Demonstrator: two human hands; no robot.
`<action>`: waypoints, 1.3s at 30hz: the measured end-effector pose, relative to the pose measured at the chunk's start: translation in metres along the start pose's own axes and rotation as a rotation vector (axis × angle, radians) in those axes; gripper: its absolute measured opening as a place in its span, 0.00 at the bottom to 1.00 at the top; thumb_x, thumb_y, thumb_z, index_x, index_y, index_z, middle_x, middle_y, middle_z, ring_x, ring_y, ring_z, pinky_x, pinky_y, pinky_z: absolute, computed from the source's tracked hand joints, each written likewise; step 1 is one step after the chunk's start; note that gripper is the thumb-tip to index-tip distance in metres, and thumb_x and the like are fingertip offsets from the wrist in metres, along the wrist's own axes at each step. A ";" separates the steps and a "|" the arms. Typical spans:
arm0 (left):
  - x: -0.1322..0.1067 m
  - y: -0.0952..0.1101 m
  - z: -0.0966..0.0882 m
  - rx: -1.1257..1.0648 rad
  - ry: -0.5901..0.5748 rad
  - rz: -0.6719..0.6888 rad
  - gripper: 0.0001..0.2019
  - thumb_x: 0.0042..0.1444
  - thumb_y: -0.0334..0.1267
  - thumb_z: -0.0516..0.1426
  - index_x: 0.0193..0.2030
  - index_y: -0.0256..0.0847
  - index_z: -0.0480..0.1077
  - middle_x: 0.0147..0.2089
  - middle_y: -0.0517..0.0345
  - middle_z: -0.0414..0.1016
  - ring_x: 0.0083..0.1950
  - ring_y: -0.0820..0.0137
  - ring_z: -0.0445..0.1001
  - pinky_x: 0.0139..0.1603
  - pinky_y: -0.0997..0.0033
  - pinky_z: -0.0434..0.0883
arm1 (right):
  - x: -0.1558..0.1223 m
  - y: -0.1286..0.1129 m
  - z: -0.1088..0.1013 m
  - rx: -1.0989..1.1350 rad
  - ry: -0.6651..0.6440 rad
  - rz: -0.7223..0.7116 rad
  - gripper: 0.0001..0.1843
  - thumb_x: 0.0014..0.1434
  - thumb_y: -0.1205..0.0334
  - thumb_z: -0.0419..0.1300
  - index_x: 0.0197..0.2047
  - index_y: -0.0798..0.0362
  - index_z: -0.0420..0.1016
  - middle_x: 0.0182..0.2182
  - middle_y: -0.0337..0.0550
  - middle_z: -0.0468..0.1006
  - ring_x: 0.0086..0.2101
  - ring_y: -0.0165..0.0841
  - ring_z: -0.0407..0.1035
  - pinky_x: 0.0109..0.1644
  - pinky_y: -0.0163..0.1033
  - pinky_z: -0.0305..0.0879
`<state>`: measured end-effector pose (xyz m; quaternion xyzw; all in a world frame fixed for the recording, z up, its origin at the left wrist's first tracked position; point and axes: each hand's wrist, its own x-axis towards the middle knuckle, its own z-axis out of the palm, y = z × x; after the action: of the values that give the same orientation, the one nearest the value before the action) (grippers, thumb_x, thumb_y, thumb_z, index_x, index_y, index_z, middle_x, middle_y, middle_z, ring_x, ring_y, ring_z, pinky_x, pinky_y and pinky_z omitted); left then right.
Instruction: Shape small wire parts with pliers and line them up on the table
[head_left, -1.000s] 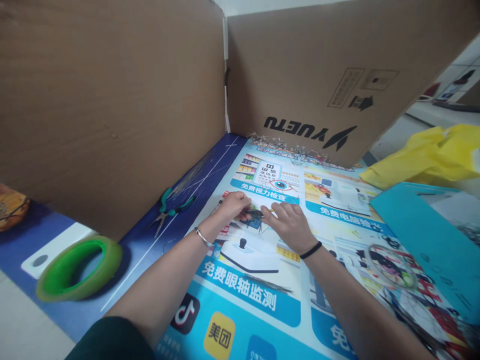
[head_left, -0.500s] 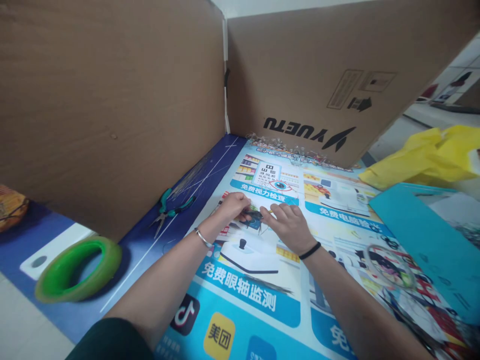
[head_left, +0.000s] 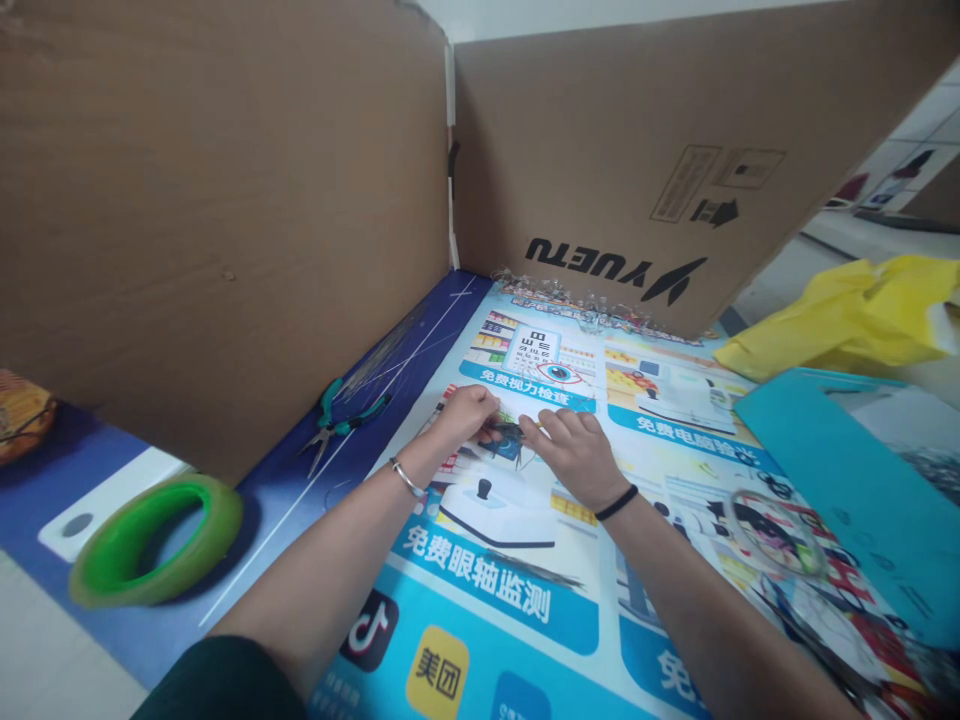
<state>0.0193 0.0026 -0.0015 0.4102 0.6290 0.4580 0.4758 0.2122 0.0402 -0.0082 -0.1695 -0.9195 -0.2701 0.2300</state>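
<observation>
My left hand (head_left: 465,412) and my right hand (head_left: 576,452) meet over the printed poster (head_left: 525,590) on the table. Both pinch a small dark wiry piece (head_left: 504,432) between their fingertips. It is too small to name. The left wrist carries a silver bangle, the right a black band. Teal-handled pliers (head_left: 339,412) lie just left of my left hand, beside a bundle of thin wires (head_left: 390,350).
Cardboard panels (head_left: 225,200) stand behind and to the left. A green tape roll (head_left: 150,540) lies at the near left. Clear beads (head_left: 585,300) line the far panel's foot. A teal sheet (head_left: 847,470), a yellow bag (head_left: 847,315) and a clear tape ring (head_left: 776,520) sit to the right.
Both hands stay pinched on the small piece, with only slight finger shifts. The view has drifted a little.
</observation>
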 end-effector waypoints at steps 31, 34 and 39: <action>-0.003 -0.003 -0.005 0.241 -0.011 0.456 0.10 0.57 0.42 0.49 0.32 0.40 0.66 0.30 0.60 0.72 0.32 0.76 0.70 0.34 0.79 0.67 | 0.000 -0.009 0.001 0.057 -0.165 0.194 0.16 0.62 0.50 0.49 0.44 0.51 0.70 0.31 0.44 0.72 0.32 0.33 0.62 0.29 0.37 0.46; -0.003 -0.003 -0.006 0.291 -0.025 0.480 0.10 0.58 0.41 0.48 0.33 0.40 0.67 0.30 0.60 0.72 0.32 0.76 0.69 0.36 0.79 0.67 | 0.000 -0.009 0.001 0.067 -0.181 0.206 0.17 0.63 0.50 0.48 0.43 0.50 0.71 0.30 0.44 0.72 0.32 0.32 0.63 0.29 0.37 0.46; -0.004 -0.004 -0.006 0.332 -0.031 0.487 0.11 0.58 0.41 0.48 0.34 0.41 0.68 0.31 0.60 0.72 0.33 0.75 0.69 0.37 0.78 0.67 | 0.000 -0.010 0.002 0.087 -0.201 0.229 0.16 0.62 0.50 0.48 0.43 0.50 0.71 0.31 0.43 0.73 0.31 0.31 0.64 0.28 0.37 0.46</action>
<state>0.0143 -0.0031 -0.0033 0.6283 0.5709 0.4432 0.2879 0.2073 0.0332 -0.0142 -0.2892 -0.9234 -0.1839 0.1731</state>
